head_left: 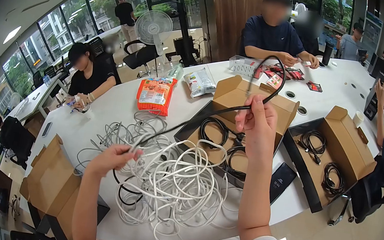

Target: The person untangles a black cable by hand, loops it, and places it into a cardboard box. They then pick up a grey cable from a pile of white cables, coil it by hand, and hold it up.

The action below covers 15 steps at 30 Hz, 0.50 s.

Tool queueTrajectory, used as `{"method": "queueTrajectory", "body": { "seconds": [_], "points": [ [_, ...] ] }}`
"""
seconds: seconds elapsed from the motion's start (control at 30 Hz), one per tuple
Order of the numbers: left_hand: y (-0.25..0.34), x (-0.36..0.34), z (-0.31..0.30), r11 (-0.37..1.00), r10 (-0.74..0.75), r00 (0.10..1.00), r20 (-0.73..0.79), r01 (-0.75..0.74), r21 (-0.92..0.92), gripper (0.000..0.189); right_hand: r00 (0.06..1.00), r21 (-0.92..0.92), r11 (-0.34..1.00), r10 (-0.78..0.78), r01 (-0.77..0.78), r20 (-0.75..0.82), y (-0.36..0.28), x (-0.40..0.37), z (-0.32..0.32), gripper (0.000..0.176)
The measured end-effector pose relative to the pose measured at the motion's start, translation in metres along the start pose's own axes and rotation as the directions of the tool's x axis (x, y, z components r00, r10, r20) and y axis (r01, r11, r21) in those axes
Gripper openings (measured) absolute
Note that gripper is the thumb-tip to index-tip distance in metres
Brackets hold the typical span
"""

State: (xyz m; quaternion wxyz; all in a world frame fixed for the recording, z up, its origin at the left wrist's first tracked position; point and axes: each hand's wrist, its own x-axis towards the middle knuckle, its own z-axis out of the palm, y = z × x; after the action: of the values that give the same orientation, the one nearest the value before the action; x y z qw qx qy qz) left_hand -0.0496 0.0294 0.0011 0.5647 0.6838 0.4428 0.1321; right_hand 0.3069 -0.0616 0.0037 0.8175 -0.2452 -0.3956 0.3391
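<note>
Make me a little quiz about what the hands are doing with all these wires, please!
1. True or false: the right hand holds a black cable up above the table.
2. What lies tangled on the table beside the left hand? A) white cables B) knitting wool C) shoelaces
3. Fill the gap: the coiled black cables lie in open cardboard ____.

Key: 1 true; 2 A; 3 boxes.
</note>
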Motion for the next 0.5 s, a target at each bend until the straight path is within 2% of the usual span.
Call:
{"method": "queueTrajectory", "body": {
  "seconds": [0.1,0.17,0.27,0.3,0.37,0.47,0.5],
  "points": [
    [0.019,-0.005,-0.02,0.977,0.133,0.965,-0.224,-0.091,0.191,0.021,0.999,-0.028,0.999,-0.032,0.032,-0.001,-0.002,-0.002,0.004,0.026],
    [0.029,-0.007,-0.045,0.958,0.283,0.88,-0.383,-0.24,0.158,0.02,0.999,-0.035,0.998,-0.043,0.043,0.001,-0.001,-0.002,0.005,0.027],
    [0.056,-0.02,-0.059,0.909,0.416,0.733,-0.539,-0.324,0.262,0.019,1.0,-0.053,0.998,-0.026,0.027,0.013,-0.001,-0.007,0.014,0.026],
    [0.058,-0.023,-0.063,0.899,0.437,0.715,-0.546,-0.327,0.292,0.019,0.998,-0.062,0.997,-0.053,0.055,0.03,-0.004,-0.008,0.015,0.027],
    [0.057,-0.029,-0.062,0.883,0.465,0.747,-0.476,-0.349,0.315,0.018,0.997,-0.057,0.995,-0.076,0.077,0.024,-0.008,-0.01,0.016,0.027],
    [0.049,-0.032,-0.053,0.967,0.193,0.944,-0.267,-0.136,0.216,0.017,0.995,-0.062,0.994,-0.086,0.089,0.039,-0.013,-0.011,0.013,0.027],
    [0.037,-0.028,-0.051,0.934,0.276,0.927,-0.254,-0.196,0.3,0.017,0.995,-0.065,0.994,-0.089,0.091,0.035,-0.012,-0.012,0.013,0.027]
  ]
}}
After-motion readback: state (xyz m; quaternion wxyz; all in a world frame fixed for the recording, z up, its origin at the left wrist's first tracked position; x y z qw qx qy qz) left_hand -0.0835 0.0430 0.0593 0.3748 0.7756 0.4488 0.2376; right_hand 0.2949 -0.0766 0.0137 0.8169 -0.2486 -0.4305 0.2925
